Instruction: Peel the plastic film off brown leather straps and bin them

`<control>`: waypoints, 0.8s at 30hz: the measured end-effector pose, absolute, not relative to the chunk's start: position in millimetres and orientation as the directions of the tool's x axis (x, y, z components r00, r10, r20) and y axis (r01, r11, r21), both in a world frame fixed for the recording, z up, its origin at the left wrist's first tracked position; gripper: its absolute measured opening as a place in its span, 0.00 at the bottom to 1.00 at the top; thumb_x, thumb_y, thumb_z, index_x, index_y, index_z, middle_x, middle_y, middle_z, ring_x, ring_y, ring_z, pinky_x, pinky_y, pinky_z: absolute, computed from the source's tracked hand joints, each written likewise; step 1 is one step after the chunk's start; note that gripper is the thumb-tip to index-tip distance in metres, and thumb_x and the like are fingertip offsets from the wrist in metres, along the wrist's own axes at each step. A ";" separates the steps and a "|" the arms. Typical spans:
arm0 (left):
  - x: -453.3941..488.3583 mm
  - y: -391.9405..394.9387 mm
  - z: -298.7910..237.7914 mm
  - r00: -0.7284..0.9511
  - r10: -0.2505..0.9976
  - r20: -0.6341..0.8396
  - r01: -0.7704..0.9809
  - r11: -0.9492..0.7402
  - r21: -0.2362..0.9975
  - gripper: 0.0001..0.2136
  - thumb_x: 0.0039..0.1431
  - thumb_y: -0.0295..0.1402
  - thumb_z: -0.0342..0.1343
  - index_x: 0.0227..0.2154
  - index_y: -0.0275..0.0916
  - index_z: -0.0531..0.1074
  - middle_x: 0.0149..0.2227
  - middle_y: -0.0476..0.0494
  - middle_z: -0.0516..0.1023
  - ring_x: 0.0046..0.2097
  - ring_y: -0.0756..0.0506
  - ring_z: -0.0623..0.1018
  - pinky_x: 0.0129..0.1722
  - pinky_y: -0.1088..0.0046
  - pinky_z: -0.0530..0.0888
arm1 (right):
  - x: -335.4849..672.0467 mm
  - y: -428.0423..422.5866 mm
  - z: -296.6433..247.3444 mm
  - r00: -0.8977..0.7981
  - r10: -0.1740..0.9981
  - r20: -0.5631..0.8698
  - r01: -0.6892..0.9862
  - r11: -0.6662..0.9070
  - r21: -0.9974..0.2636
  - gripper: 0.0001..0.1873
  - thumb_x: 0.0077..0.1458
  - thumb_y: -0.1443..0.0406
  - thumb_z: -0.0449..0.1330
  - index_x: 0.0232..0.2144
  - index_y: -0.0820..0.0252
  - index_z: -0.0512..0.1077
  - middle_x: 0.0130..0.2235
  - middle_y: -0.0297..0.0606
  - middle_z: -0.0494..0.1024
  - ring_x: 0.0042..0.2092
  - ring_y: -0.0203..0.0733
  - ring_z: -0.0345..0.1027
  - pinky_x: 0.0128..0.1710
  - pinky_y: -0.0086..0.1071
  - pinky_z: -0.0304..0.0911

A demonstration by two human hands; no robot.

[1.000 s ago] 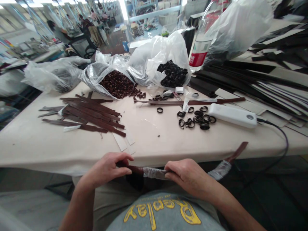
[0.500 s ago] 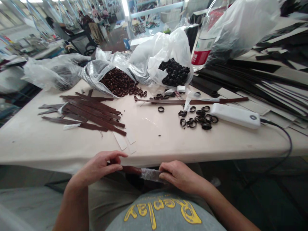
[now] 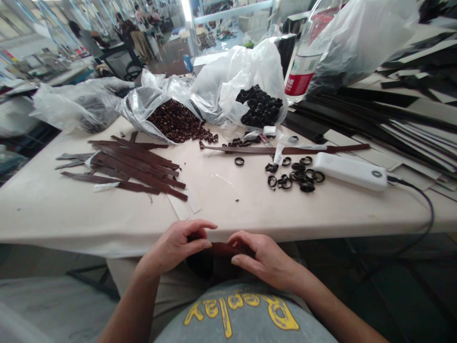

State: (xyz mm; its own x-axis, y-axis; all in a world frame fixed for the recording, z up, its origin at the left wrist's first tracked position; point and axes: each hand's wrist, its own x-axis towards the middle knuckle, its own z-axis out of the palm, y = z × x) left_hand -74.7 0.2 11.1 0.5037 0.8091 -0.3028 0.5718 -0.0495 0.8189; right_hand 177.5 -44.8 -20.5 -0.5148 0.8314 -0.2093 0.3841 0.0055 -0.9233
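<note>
A brown leather strap (image 3: pixel 222 249) stretches between my two hands, just off the table's front edge and above my lap. My left hand (image 3: pixel 180 245) pinches it between thumb and curled fingers, with the forefinger reaching out to the right. On the other side, my right hand (image 3: pixel 266 259) has its fingers curled round the strap's other end, the thumb lower down. Much of the strap is hidden by the hands. A pile of similar brown straps (image 3: pixel 139 166) lies on the table beyond my left hand, beside white paper slips (image 3: pixel 178 208).
Black rings (image 3: pixel 298 176) lie near a white corded device (image 3: pixel 350 171). Behind are a bag of small brown loops (image 3: pixel 174 119), a bag of black loops (image 3: pixel 260 107) and a bottle (image 3: pixel 300 76). One long brown strap (image 3: pixel 285 150) crosses the table; black strips (image 3: pixel 357 114) lie right.
My left hand has moved right, closer to my right hand, so less strap shows between them. The clear wrapping seen on the strap before is out of sight now.
</note>
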 end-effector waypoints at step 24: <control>-37.8 -11.4 -8.1 0.485 0.803 -0.346 0.488 0.080 0.869 0.10 0.61 0.35 0.56 0.28 0.36 0.76 0.24 0.51 0.76 0.29 0.51 0.72 0.30 0.77 0.67 | 172.1 -47.1 -41.1 -0.453 0.890 0.060 0.533 0.324 -0.782 0.09 0.54 0.63 0.68 0.29 0.60 0.72 0.27 0.33 0.77 0.28 0.38 0.69 0.27 0.28 0.52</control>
